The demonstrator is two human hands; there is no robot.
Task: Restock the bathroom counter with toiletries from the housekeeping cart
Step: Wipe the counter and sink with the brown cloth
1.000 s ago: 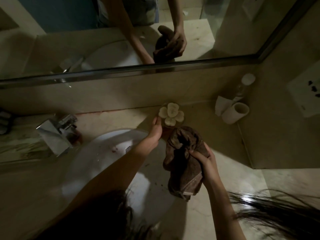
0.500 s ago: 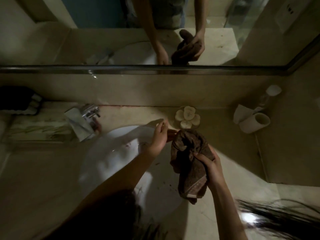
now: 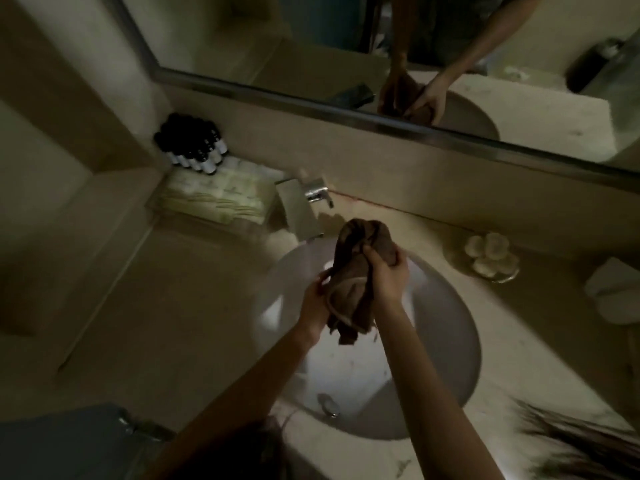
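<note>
A bunched brown cloth [image 3: 356, 268] hangs over the white sink basin [image 3: 450, 358]. My right hand [image 3: 386, 277] grips its upper part from the right. My left hand [image 3: 317, 299] holds its lower left edge. Several small dark toiletry bottles [image 3: 192, 143] stand in the back left corner of the counter, beside a tray of pale wrapped items [image 3: 214, 195]. A dish of round white soaps [image 3: 488, 256] sits on the counter to the right of the basin.
A chrome faucet [image 3: 304, 206] stands just behind the basin. The mirror [image 3: 346, 46] runs along the back wall. White rolled items [image 3: 613, 292] lie at the far right. A grey object [image 3: 69, 445] fills the lower left corner.
My view has swung left, bringing the bottles and tray into sight. My left hand left the spot near the soap dish and took hold of the cloth, which is now over the basin.
</note>
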